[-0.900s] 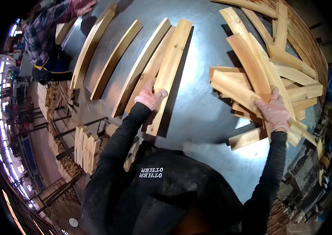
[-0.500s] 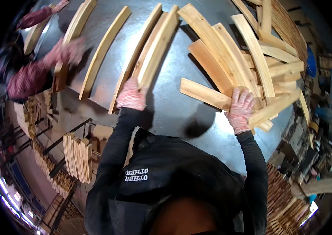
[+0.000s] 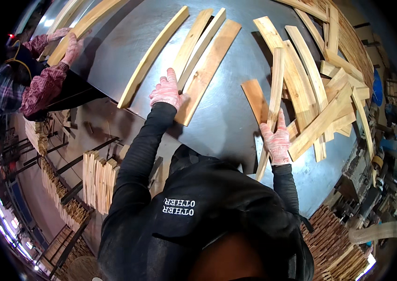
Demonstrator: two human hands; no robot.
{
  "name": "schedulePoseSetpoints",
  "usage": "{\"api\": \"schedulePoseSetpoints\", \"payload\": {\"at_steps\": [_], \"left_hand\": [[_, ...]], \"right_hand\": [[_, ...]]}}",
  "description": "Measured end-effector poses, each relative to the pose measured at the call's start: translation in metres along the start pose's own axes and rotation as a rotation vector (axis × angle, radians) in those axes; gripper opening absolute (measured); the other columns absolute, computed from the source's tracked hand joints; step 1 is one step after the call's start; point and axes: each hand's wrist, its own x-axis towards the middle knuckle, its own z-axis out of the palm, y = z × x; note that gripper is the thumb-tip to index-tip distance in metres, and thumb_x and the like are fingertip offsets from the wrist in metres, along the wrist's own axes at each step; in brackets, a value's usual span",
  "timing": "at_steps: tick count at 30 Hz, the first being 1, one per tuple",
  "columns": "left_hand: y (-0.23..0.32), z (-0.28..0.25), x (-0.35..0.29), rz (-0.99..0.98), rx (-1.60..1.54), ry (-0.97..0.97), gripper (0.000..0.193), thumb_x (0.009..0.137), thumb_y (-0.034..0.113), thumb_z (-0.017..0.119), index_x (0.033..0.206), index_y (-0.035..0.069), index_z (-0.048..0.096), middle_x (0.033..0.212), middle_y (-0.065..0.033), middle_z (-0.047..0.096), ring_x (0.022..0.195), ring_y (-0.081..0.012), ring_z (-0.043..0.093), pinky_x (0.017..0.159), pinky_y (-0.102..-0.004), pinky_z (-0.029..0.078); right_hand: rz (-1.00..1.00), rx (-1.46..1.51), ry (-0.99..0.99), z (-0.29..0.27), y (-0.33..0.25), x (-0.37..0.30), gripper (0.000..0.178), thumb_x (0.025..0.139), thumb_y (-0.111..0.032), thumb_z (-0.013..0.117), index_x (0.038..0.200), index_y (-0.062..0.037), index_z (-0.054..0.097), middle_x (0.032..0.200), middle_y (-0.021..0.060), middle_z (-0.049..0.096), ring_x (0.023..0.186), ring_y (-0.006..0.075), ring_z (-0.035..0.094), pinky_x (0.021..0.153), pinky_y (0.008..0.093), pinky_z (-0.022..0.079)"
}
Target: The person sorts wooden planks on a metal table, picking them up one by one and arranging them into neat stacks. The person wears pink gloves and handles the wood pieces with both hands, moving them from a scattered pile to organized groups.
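My left hand [image 3: 166, 90], in a red-and-white knit glove, lies over the near ends of a group of curved wooden slats with its fingers stretched out. One slat of that group [image 3: 191, 44] runs away from the fingertips. A broader, knotted slat [image 3: 213, 65] lies flat at its right. Farther right, my right hand [image 3: 278, 143], gloved alike, has its thumb and fingers around a narrow wooden slat [image 3: 275, 84], whose near end reaches past the table edge. A darker short slat [image 3: 255, 99] lies just left of it.
A metal table [image 3: 229, 126] spreads under the slats. More curved slats [image 3: 322, 131] lie crossed in a heap at the right. A single curved slat [image 3: 154, 56] lies left of my left hand. At the far left a co-worker's gloved hand [image 3: 72, 49] grips another slat.
The narrow slat at my right hand has swung from lying crosswise to pointing away from me. By my left hand the slats are now spread, one flat. The co-worker now grips a slat.
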Motion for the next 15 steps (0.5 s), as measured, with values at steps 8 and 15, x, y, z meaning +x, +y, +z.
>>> {"api": "schedulePoseSetpoints", "payload": {"at_steps": [8, 15], "left_hand": [[-0.091, 0.048, 0.074, 0.181, -0.740, -0.180, 0.062, 0.073, 0.031, 0.082, 0.116, -0.003, 0.055, 0.104, -0.0202, 0.067, 0.097, -0.0308, 0.065, 0.086, -0.0379, 0.052], [-0.074, 0.020, 0.063, 0.137, -0.368, -0.107, 0.060, 0.074, 0.034, 0.081, 0.116, -0.002, 0.058, 0.101, -0.0197, 0.068, 0.093, -0.0302, 0.065, 0.086, -0.0363, 0.051]], "right_hand": [[0.152, 1.297, -0.199, 0.046, -0.042, 0.055, 0.044, 0.091, -0.017, 0.066, 0.125, 0.0021, 0.044, 0.099, 0.0123, 0.057, 0.079, 0.0203, 0.058, 0.065, 0.0355, 0.054], [0.230, 1.406, -0.419, 0.120, -0.090, 0.121, 0.040, 0.096, -0.035, 0.058, 0.112, 0.0014, 0.056, 0.092, 0.0116, 0.063, 0.075, 0.0233, 0.065, 0.073, 0.0383, 0.058]]}}
